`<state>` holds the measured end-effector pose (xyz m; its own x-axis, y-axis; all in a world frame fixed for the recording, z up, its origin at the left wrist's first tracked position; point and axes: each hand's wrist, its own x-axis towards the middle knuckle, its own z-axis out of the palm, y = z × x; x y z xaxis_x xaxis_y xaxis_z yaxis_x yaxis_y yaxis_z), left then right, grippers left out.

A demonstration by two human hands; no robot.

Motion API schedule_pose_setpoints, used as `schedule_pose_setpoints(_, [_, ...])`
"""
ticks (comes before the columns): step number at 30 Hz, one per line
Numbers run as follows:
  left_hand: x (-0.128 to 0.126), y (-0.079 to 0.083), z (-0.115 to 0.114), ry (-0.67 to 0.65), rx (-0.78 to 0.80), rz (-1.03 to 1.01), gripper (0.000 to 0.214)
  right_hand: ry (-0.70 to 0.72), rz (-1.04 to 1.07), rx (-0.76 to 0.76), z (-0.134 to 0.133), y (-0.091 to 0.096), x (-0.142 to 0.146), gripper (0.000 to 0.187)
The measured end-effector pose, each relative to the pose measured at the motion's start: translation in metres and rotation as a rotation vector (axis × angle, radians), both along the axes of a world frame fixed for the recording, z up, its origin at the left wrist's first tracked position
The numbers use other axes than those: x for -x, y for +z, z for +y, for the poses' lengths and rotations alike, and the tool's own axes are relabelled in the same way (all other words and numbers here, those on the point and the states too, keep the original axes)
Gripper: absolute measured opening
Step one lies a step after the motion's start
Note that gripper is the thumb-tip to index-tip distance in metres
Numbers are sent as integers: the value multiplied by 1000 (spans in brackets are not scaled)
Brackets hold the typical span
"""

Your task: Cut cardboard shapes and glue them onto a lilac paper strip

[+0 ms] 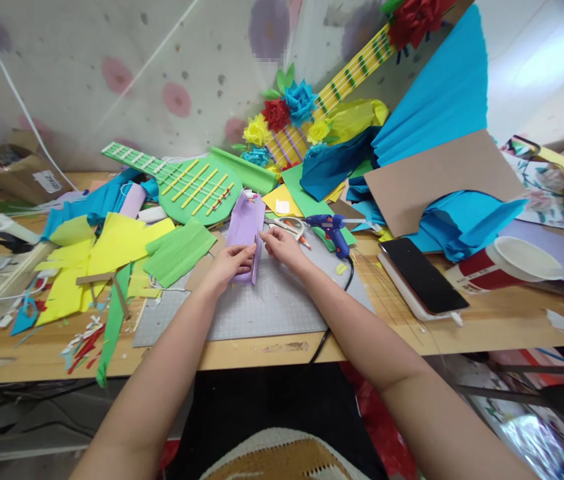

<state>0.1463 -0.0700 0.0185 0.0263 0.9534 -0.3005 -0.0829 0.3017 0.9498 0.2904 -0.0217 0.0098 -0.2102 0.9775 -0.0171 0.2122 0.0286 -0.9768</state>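
A strip of purple crepe paper lies on the grey cutting mat, folded over at its near end. My left hand pinches the near fold from the left, fingers closed on the paper. From the right, my right hand presses its fingertips on the same fold. Just beyond the right hand lie scissors and a blue glue gun.
A green paper guitar and yellow, green and blue paper sheets crowd the left and back. A yellow guitar with paper flowers leans behind. Cardboard, a black phone and a tipped red cup sit at right.
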Motion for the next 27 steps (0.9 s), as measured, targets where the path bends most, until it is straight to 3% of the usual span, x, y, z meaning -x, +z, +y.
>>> schedule_pose_setpoints(7, [-1,-4,1,-30,4,44,44,-57,-68,-6,10,-1,-3,42])
schedule_pose_setpoints(14, [-1,-6,1,-42,-5,59,39,-14,-87,-13,11,-3,-4,27])
schedule_pose_setpoints(19, [-2,-5,0,-50,-14,48,39,-29,-166,-20,9,0,-4,32])
schedule_pose_setpoints(22, [-3,-4,0,-50,-6,60,38,-37,-204,-18,8,0,-3,25])
schedule_pose_setpoints(27, [-3,-3,1,-42,7,66,39,-21,-105,-10,7,-1,-4,20])
